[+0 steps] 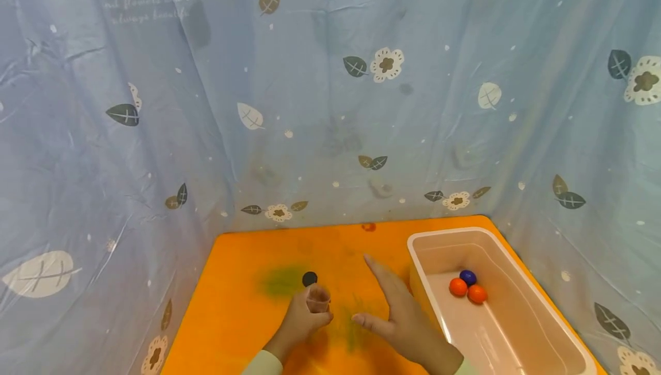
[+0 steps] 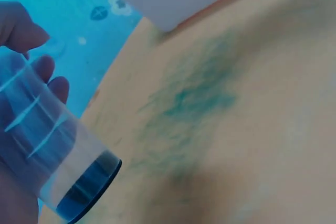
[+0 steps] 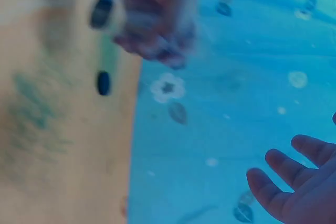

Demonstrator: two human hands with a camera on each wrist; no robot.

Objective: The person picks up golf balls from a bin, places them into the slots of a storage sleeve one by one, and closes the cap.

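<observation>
My left hand [image 1: 304, 315] grips a clear plastic cup [image 1: 318, 300], its fingers and thumb curled round the side. In the left wrist view the cup [image 2: 58, 140] is a see-through cylinder with a black band at its lower end, held tilted above the table. Just beyond that hand a small black disc [image 1: 310, 278] lies on the orange table [image 1: 237, 306]. My right hand [image 1: 408, 323] hangs in the air between the cup and a white bin, holding nothing. Its fingers are straight, with the thumb spread apart. The right wrist view catches its fingertips [image 3: 286, 171].
The deep white bin [image 1: 426, 283] stands along the table's right side. In it lie two orange balls [image 1: 477, 293] and a blue ball [image 1: 467, 277]. A blue patterned curtain [image 1: 320, 105] hangs behind and at both sides. Green smudges [image 2: 199, 98] mark the tabletop.
</observation>
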